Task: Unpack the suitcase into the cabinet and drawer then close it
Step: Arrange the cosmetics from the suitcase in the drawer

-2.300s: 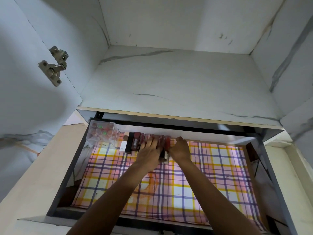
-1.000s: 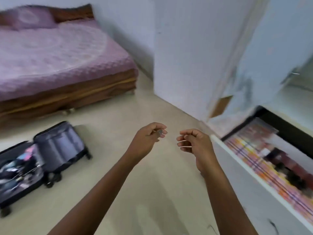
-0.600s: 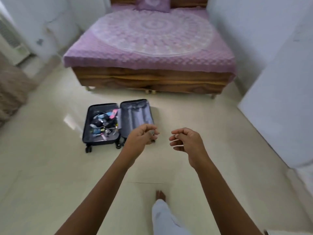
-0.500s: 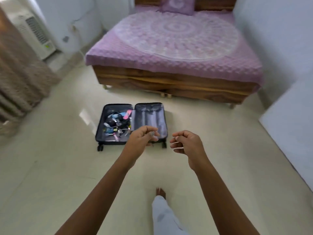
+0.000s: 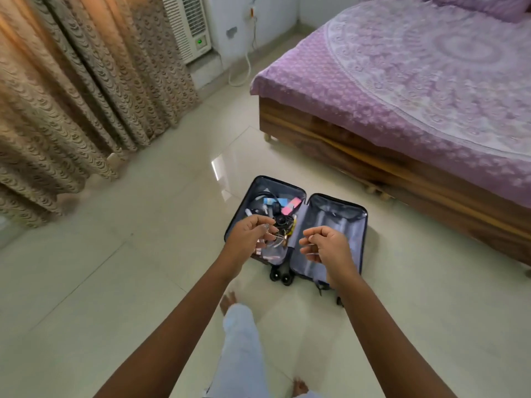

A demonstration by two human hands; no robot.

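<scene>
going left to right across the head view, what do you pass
beige patterned curtains → white air cooler → left hand → right hand → wooden bed with purple patterned bedspread

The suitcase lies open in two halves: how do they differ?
The left half holds a jumble of small things, a pink item and dark cords among them; the right half shows only bare grey lining. The left half sits farther from the bed, the right half nearer. Both lie flat on the floor, with matching lining.
</scene>
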